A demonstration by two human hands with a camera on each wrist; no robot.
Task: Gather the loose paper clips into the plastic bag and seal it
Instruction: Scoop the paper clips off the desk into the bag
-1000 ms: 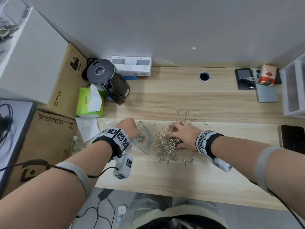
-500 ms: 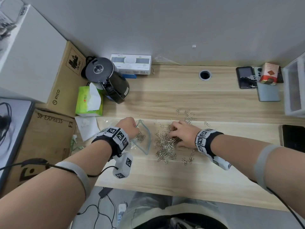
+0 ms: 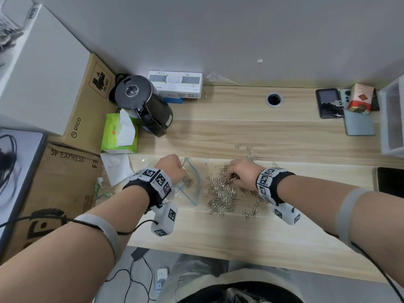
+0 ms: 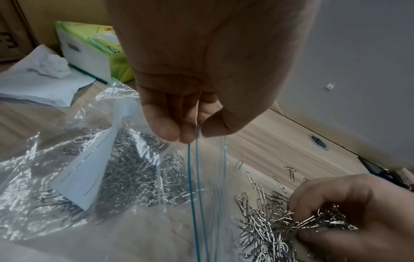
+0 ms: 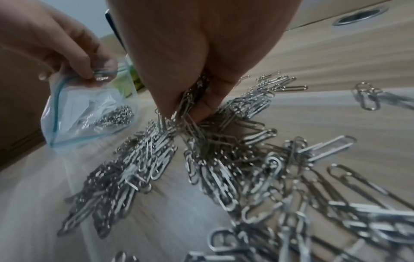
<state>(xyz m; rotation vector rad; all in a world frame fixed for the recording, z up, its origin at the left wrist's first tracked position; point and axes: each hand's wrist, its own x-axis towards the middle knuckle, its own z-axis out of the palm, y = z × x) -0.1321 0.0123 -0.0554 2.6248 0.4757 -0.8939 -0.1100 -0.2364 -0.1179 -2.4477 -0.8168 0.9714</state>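
- Your right hand (image 3: pixel 241 174) is curled down onto the pile, thumb and fingers pinched around a bunch of paper clips (image 5: pixel 190 104); the wrist view shows the clips gripped between the fingertips and trailing into the heap beneath.
- The loose paper clips (image 3: pixel 222 192) lie in a dense heap on the wooden desk (image 3: pixel 229 232) directly under and to the left of that hand, with a thinner scatter toward your right wrist and a small separate cluster farther back.
- Your left hand (image 3: pixel 172 168) pinches the upper lip of the plastic bag (image 3: pixel 189 182) between thumb and fingers, lifting it so the blue-edged mouth gapes toward the pile.
- The bag rests on the desk just left of the heap, near it but apart. It holds a mass of clips and a white paper slip (image 4: pixel 89 173).
- The zip edge is unsealed.
- Behind your left hand: a green tissue pack (image 3: pixel 119 133), a crumpled white tissue on paper (image 3: pixel 117 164), a black kettle (image 3: pixel 145 104) and a white box (image 3: pixel 175 84) against the wall.
- Far right rear of the desk: a phone (image 3: pixel 328 102), a small red carton (image 3: pixel 360 99) and a round cable hole (image 3: pixel 273 99).
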